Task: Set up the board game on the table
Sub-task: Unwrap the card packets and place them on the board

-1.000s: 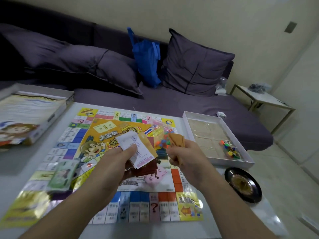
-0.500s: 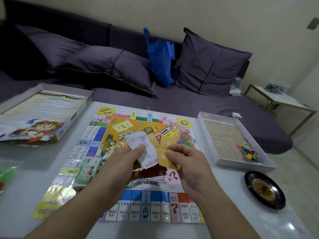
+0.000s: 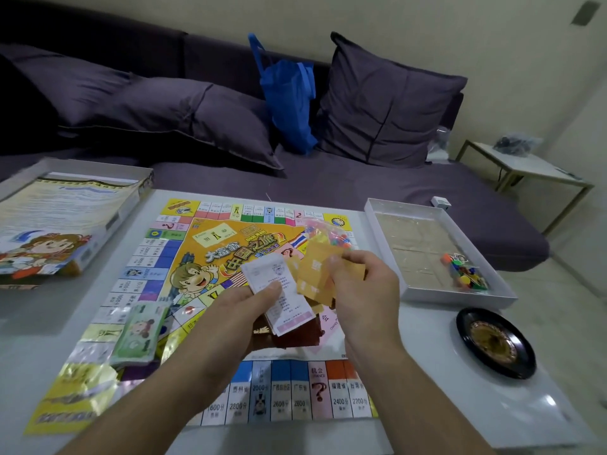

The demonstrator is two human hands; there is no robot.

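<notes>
Above the unfolded game board (image 3: 230,244), the left hand (image 3: 249,310) grips white cards (image 3: 279,290) while the right hand (image 3: 364,287) pinches orange cards (image 3: 315,274).

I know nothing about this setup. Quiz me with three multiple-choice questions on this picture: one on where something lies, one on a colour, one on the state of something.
1. Where is the black roulette wheel?
A. on the sofa
B. on the table, right of the game board
C. inside the white box tray

2. What colour is the bag on the sofa?
A. blue
B. red
C. white

3. What is the left hand doing?
A. lying flat on the board
B. hanging idle
C. holding white printed cards

Answers:
1 B: the wheel sits on the table top, near the white box tray.
2 A: the bag leaning between the cushions is bright blue.
3 C: its thumb presses on the white cards, while the right hand holds orange cards.
</notes>
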